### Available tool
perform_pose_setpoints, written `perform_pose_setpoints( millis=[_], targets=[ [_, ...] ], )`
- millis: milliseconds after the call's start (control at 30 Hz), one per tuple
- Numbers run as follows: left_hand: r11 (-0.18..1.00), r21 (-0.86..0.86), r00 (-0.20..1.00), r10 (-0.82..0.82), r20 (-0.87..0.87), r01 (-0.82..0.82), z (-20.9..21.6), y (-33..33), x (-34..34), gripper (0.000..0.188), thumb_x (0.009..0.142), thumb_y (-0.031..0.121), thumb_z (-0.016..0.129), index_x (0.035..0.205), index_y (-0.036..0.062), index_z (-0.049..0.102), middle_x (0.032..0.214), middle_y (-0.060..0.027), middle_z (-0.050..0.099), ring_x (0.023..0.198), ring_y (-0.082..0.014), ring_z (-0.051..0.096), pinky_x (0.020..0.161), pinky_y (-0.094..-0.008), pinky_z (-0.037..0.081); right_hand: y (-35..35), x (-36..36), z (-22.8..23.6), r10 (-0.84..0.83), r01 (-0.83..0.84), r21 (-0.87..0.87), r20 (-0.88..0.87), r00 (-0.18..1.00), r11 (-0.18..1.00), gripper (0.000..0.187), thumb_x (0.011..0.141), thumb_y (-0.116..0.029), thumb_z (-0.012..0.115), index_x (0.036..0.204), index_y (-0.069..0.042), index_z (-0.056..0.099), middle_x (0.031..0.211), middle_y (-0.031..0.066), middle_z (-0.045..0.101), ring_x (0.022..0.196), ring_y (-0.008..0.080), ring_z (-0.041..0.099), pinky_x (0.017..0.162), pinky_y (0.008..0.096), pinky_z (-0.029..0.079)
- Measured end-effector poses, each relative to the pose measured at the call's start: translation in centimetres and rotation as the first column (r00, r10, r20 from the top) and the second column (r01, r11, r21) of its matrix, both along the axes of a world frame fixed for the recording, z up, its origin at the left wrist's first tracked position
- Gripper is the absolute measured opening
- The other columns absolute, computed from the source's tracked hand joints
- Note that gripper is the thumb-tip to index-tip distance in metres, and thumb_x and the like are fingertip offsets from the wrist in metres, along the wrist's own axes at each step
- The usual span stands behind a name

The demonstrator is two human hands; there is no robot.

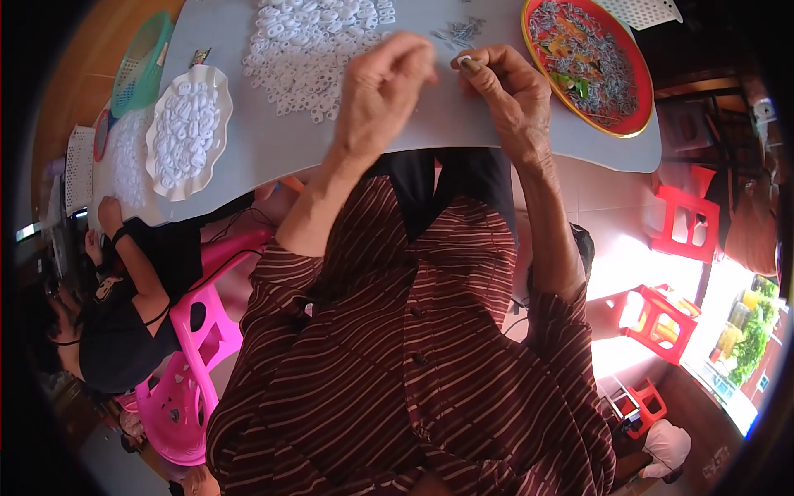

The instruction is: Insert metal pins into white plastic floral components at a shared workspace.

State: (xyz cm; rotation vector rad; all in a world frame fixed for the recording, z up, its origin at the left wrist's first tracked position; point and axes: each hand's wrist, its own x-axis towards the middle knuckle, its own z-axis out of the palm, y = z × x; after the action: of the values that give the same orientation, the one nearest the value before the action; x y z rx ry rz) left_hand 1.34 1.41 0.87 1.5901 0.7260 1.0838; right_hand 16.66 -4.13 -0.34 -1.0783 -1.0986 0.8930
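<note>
Between the thumb and forefinger of my right hand (519,99) is a small white plastic cable clip (465,59). My left hand (382,93) hovers just left of it, fingers curled and blurred by motion; whatever its fingertips pinch cannot be made out. Beyond and left of that hand, a large spread of white cable clips (302,62) covers the grey table (273,153). A few loose grey nails (460,33) lie past my fingertips. Right of my right hand stands a red round tray (641,112) with a yellow rim, filled with nails and some orange and green bits.
A scalloped white dish (218,157) of clips sits at the left, beside another white heap (128,157) and a green basket (142,62). A person in black (124,331) works at the table's left end. Pink chair (203,331) and red stools (686,223) stand around.
</note>
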Motion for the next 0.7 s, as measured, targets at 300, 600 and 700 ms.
perform_pose_setpoints(
  millis=[300,600,700],
  targets=[
    [0.627,0.746,0.683,0.443,-0.580,0.226,-0.3,6.3,-2.5,0.015,0.079,0.010,0.061,0.094,0.0060,0.063,0.080,-0.0098,0.053,0.083,-0.0292,0.048,0.083,-0.0391,0.038,-0.1,0.4,-0.3,0.013,-0.013,-0.016,-0.006,1.000,1.000,0.015,0.085,-0.013,0.065,0.088,0.002,0.060,0.070,-0.0008,0.058,0.061,0.0044,0.050,0.057,0.0187,0.043],
    [0.678,0.700,0.720,0.369,-0.587,0.223,-1.3,6.2,-2.1,0.020,0.075,0.005,0.064,0.095,0.0056,0.060,0.086,-0.0100,0.051,0.092,-0.0294,0.046,0.085,-0.0391,0.039,-0.2,0.4,-0.4,0.016,-0.015,-0.019,0.028,0.999,1.000,0.014,0.085,-0.013,0.066,0.086,0.000,0.061,0.067,-0.0028,0.055,0.061,0.0032,0.048,0.056,0.0180,0.041],
    [0.675,0.706,0.738,0.361,-0.570,0.215,-0.4,6.1,-2.2,0.022,0.075,0.004,0.063,0.097,0.0051,0.060,0.087,-0.0100,0.051,0.092,-0.0291,0.046,0.085,-0.0384,0.039,-0.2,0.4,-0.4,0.009,-0.009,-0.009,0.033,0.999,1.000,0.015,0.085,-0.013,0.066,0.086,0.000,0.061,0.067,-0.0028,0.055,0.060,0.0033,0.048,0.056,0.0180,0.040]
  ],
)
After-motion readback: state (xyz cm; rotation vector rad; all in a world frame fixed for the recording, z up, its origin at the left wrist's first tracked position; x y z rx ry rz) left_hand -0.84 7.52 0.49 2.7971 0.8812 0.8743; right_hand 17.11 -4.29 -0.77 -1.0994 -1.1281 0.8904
